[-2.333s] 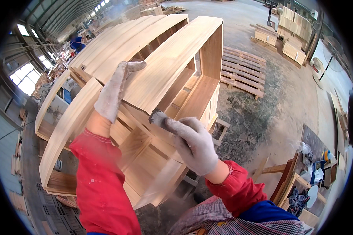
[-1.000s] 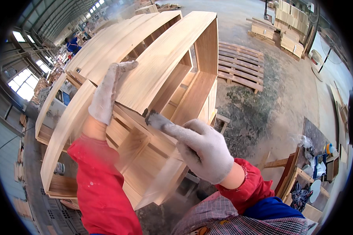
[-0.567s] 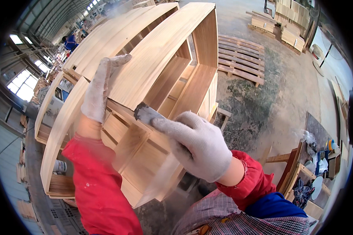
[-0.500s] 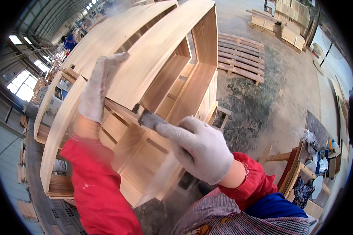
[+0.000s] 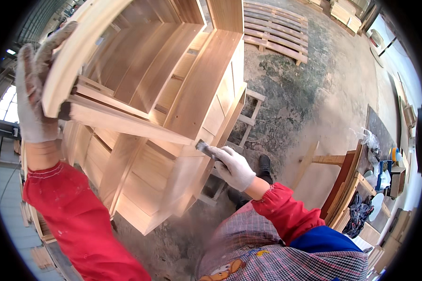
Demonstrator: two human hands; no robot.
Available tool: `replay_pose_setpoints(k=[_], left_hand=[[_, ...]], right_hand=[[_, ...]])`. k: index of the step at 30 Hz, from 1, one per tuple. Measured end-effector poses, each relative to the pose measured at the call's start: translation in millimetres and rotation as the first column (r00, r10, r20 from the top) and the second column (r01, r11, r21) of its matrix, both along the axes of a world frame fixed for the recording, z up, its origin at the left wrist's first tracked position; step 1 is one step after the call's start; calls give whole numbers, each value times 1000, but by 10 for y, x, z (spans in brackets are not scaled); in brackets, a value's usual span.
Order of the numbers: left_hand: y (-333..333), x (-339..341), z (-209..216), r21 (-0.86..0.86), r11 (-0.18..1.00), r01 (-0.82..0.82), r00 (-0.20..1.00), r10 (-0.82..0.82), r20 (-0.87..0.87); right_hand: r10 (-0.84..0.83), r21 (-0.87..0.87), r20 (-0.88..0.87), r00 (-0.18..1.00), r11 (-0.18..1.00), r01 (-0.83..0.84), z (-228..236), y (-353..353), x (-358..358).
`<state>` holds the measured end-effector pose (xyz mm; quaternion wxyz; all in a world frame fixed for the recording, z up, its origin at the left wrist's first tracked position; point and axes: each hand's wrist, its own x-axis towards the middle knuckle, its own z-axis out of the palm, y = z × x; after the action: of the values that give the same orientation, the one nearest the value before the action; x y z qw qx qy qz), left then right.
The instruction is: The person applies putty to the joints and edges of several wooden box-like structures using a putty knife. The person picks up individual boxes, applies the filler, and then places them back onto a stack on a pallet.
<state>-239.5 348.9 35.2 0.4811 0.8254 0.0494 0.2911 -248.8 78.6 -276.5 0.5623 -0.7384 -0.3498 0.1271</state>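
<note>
A pale unfinished wooden cabinet [image 5: 197,89] with open compartments fills the middle and upper left, tilted in view. My left hand [image 5: 37,93], in a soiled white glove, holds the outer edge of its thick top panel [image 5: 63,70], fingers reaching over the far side. My right hand [image 5: 237,171], in a white knit glove, is closed around a small grey sanding block [image 5: 207,150]. The block's tip touches the cabinet's near corner, at the end of a front rail [image 5: 131,124]. My right fingers hide part of the block.
A slatted wooden pallet [image 5: 279,33] lies on the stained concrete floor beyond the cabinet. A low wooden frame [image 5: 251,117] stands by the cabinet's right side. To the right, a cluttered bench [image 5: 356,187] carries plastic bags and tape. My shoes [image 5: 265,164] are close to the cabinet.
The cabinet and its top panel have shifted left and up in view, showing more of the inside. My left hand moved left with the panel; the sanding block is now at the near corner.
</note>
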Motion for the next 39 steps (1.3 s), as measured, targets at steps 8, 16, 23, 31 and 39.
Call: replay_pose_setpoints(k=[8,16,23,31,39], left_hand=[[609,-197,35,320,909,269,963,-247,-109],[322,-39,-41,16,973,-231,972,230,35],[303,20,86,366,895,254,967,-231,-105],[332,22,79,342,884,320,947,-295,-124],[353,34,126,330,872,361,932,-331,-147]], right_hand=[[-18,87,-13,1000,996,19,-331,198,-26],[-34,264,81,996,964,11,-621,345,45],[-58,265,175,983,964,10,-762,468,87],[-5,329,80,997,944,-22,-780,474,23],[-18,380,64,998,925,-8,-793,475,8]])
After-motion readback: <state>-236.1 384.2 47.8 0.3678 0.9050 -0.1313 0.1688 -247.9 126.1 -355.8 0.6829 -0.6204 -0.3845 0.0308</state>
